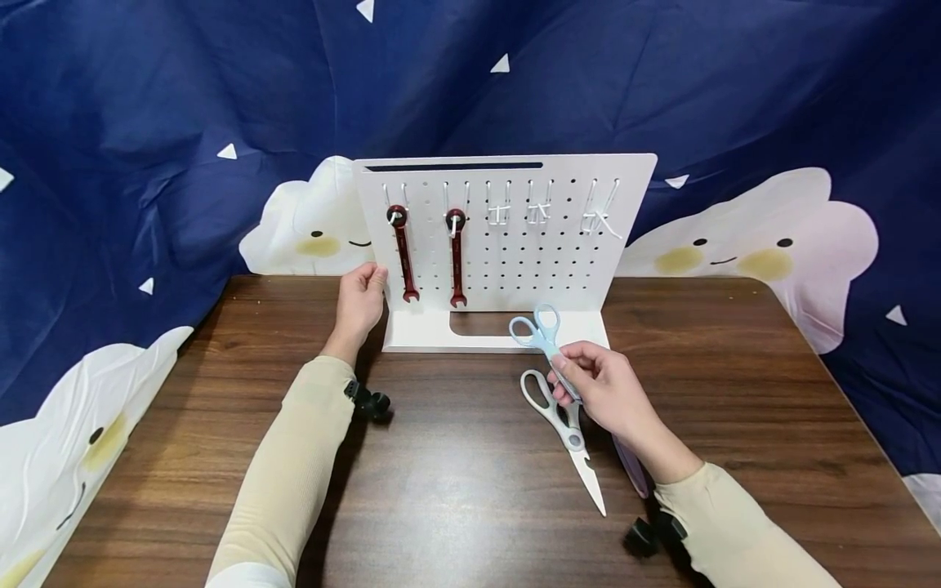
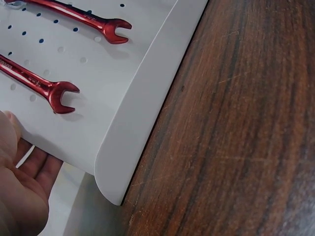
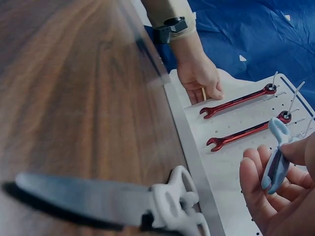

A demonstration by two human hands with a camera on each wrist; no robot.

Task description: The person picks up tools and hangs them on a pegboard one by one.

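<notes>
My left hand (image 1: 359,306) grips the left edge of a white pegboard (image 1: 434,257), thumb in front and fingers behind. In my right hand (image 1: 613,388) I pinch small light-blue scissors (image 1: 546,336), finger loops pointing up toward the board; their lower end is partly covered by my fingers. Two red wrenches (image 1: 406,261) hang by their ring ends from hooks on the board's left half, open jaws downward. Beneath my right hand, larger scissors with pale grey handles (image 1: 540,394) lie on the table, blades toward the front. A purple item (image 1: 630,467) lies partly hidden under my right wrist.
Several white wire hooks (image 1: 539,212) on the board's right half hold nothing. The board's base (image 1: 419,339) stands at the back of the brown wooden table (image 1: 456,490). A blue curtain (image 1: 441,82) with cloud faces hangs behind.
</notes>
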